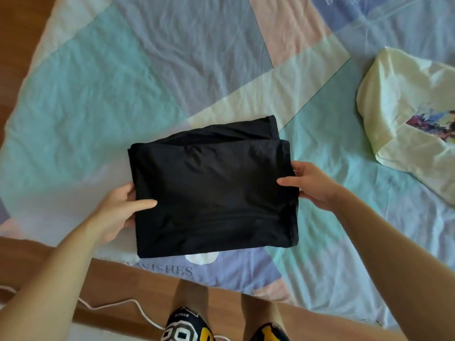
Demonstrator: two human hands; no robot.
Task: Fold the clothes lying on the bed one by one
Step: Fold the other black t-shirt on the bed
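1. Head view, garment: a black garment, folded into a rough rectangle, sits over the near part of the bed, close to the person. Whether it rests on the sheet or is lifted just off it cannot be told. A second folded layer shows along its far edge, offset toward the right.
2. Head view, left hand: the left hand grips the left edge of the black garment. The thumb lies flat on the top surface, pointing right; the fingers curl around the edge and under the cloth.
3. Head view, right hand: the right hand grips the right edge in the same manner. The thumb lies on top, pointing left; the fingers wrap around the edge and under the fabric.
4. Head view, bed surface: the bed carries a wrinkled patchwork sheet in pale teal, lavender, pink and cream blocks. The printed word "WISHES" is legible just below the near edge of the garment.
5. Head view, other clothing: a cream T-shirt with a multicoloured print lies on the right side of the bed, well apart from the black garment.
6. Head view, floor: a white cable runs across the wooden floor beside the person's patterned slippers.
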